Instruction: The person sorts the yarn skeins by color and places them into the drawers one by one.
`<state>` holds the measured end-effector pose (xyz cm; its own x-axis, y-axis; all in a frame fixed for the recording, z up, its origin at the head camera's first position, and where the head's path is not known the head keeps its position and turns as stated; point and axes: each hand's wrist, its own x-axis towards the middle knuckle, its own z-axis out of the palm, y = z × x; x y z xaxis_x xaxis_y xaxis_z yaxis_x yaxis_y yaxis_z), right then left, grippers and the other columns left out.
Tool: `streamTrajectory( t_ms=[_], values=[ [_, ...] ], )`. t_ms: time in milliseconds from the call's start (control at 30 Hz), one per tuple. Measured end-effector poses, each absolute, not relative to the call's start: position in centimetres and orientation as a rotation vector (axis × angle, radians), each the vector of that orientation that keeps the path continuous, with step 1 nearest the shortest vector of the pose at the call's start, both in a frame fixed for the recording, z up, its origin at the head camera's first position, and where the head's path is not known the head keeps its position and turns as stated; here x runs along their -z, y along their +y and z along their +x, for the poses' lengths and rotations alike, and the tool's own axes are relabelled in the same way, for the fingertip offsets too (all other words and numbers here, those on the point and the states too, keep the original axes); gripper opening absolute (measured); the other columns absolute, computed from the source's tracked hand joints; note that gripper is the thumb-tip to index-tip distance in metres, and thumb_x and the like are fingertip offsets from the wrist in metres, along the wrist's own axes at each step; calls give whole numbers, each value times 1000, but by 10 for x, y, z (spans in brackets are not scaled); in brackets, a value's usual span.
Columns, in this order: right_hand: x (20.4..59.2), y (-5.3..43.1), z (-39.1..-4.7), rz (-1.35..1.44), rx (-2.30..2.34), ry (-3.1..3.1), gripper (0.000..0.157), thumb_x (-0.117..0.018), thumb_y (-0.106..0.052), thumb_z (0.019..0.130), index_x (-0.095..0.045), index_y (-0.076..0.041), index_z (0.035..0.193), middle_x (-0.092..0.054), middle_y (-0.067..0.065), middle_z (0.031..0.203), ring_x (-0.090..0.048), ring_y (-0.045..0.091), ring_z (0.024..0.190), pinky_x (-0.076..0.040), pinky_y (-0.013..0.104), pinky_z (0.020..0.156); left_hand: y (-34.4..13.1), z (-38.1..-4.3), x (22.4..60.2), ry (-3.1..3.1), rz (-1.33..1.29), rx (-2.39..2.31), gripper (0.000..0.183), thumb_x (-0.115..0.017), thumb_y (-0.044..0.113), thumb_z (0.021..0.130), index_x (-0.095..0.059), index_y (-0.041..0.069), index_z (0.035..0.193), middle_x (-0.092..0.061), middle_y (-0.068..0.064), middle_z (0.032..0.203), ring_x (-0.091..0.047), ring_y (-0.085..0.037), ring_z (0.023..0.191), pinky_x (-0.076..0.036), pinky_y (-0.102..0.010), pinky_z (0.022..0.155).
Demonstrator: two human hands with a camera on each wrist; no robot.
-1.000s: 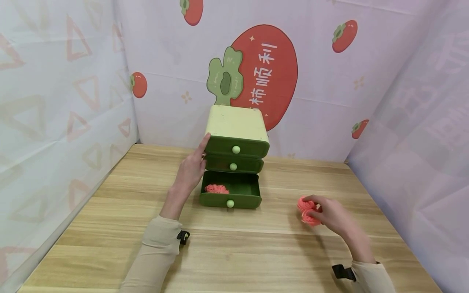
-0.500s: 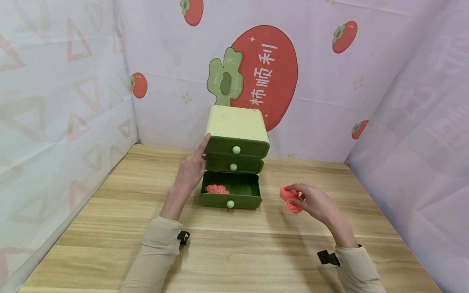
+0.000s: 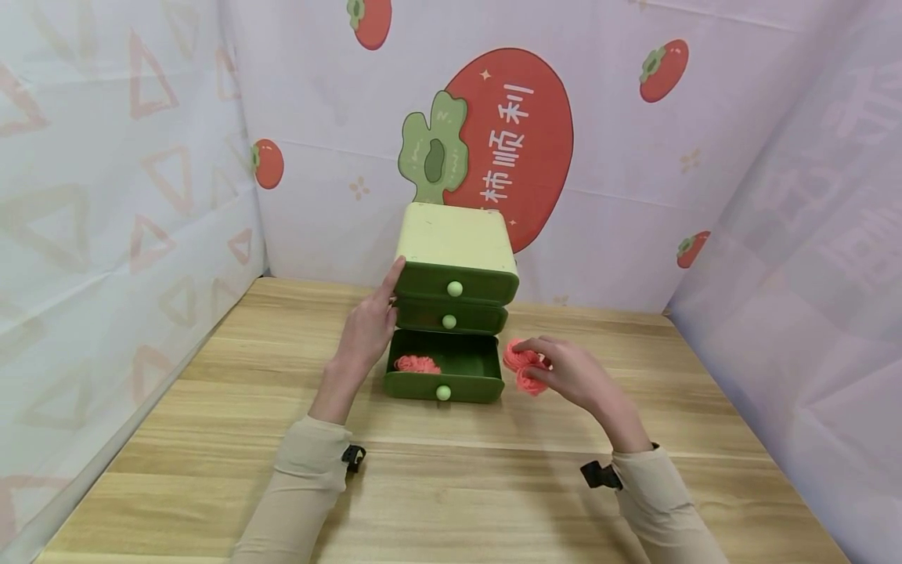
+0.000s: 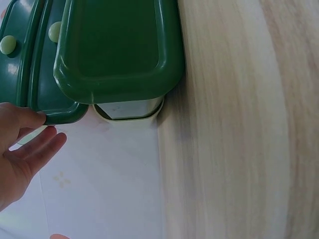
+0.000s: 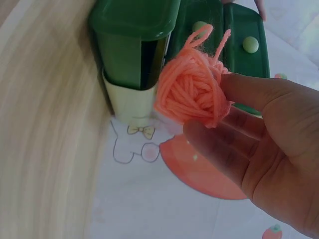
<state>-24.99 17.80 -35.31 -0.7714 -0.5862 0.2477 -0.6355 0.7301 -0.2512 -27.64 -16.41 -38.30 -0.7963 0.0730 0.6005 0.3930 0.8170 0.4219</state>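
A small drawer cabinet, pale yellow with green drawers, stands at the back of the table. Its bottom drawer is pulled out, and a coral-pink clump of yarn lies inside at the left. My left hand touches the cabinet's left side, one fingertip at the upper front corner; in the left wrist view the fingers look mostly straight. Just right of the open drawer, my right hand pinches a bundle of coral-pink yarn between thumb and fingers. Two loose loops stick up from that bundle.
The top and middle drawers are pushed further in than the bottom one. Fabric walls with persimmon prints enclose the wooden table at the back and sides. Black straps sit at both wrists.
My right hand has carried the yarn bundle left and slightly away from me, from the table's right side to beside the open drawer. The left hand and cabinet stay where they were.
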Motion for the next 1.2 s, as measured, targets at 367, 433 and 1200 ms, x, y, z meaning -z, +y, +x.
streamTrajectory(
  t_ms=[367,433,1200],
  values=[
    [347,143,-263,1078,-487,-2711,35,-79,-12,84,-71,-19,118,-71,-2,103,-58,10,75,-52,29,68,-165,-277,385,-2406,-344,715,97,-62,-9,90,-10,35,160,-71,-21,109,-60,-29,64,-51,-34,55],
    [349,139,-265,1093,-488,-2704,35,-79,-12,84,-71,-18,118,-72,-2,105,-59,9,74,-52,29,68,-165,-278,385,-2410,-342,716,98,-62,-9,90,-10,35,160,-71,-21,108,-60,-28,63,-50,-34,54],
    [368,105,-276,1088,-339,-2717,42,-72,-5,86,-70,-25,123,-67,-3,116,-60,12,75,-38,25,50,-164,-279,385,-2406,-330,708,96,-62,-9,90,-11,34,160,-72,-20,107,-62,-30,67,-51,-36,54]
  ],
)
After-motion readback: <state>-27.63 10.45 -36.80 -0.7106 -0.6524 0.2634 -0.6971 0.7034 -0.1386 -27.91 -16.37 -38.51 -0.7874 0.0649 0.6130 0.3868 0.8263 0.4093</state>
